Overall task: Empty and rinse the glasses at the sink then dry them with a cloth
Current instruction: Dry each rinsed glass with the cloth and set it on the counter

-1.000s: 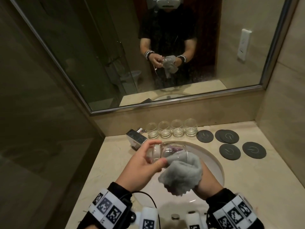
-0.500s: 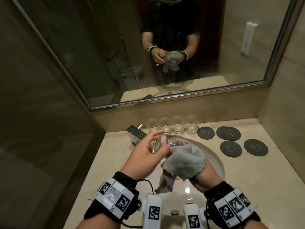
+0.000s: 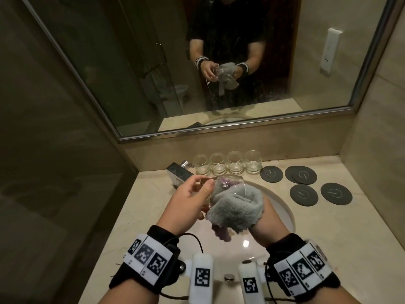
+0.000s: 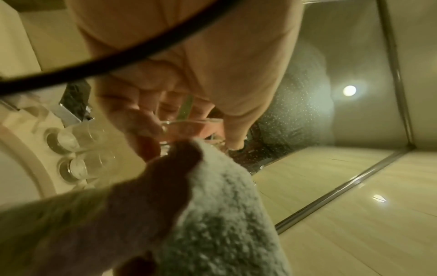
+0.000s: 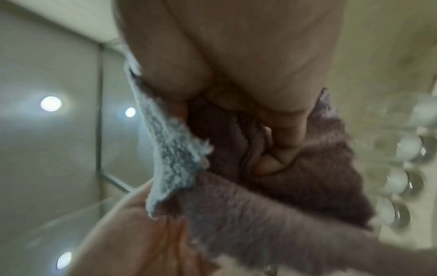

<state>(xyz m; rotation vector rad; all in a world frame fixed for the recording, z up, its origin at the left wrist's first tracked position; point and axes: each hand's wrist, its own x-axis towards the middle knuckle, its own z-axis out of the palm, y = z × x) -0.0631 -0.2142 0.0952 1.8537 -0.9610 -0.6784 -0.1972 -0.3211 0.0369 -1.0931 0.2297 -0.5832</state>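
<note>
A clear glass (image 3: 228, 183) lies on its side over the sink (image 3: 282, 207), my left hand (image 3: 192, 198) gripping its base with thumb and fingers (image 4: 141, 121). A fluffy grey cloth (image 3: 236, 207), purple on its other face, is stuffed into the glass mouth. My right hand (image 3: 263, 218) clutches that cloth, mostly hidden under it; in the right wrist view its fingers (image 5: 281, 147) curl into the cloth (image 5: 272, 186). The left wrist view shows the glass (image 4: 189, 128) with the cloth (image 4: 212, 205) pressed in.
Several clear glasses (image 3: 228, 164) stand in a row at the back of the counter, next to a chrome faucet (image 3: 178, 173). Dark round coasters (image 3: 303, 194) lie to the right of the sink. A large mirror (image 3: 197, 62) covers the wall behind.
The glass and both hands have risen slightly and the cloth has gone deeper into the glass mouth. The cloth has bunched up, with less of it hanging below.
</note>
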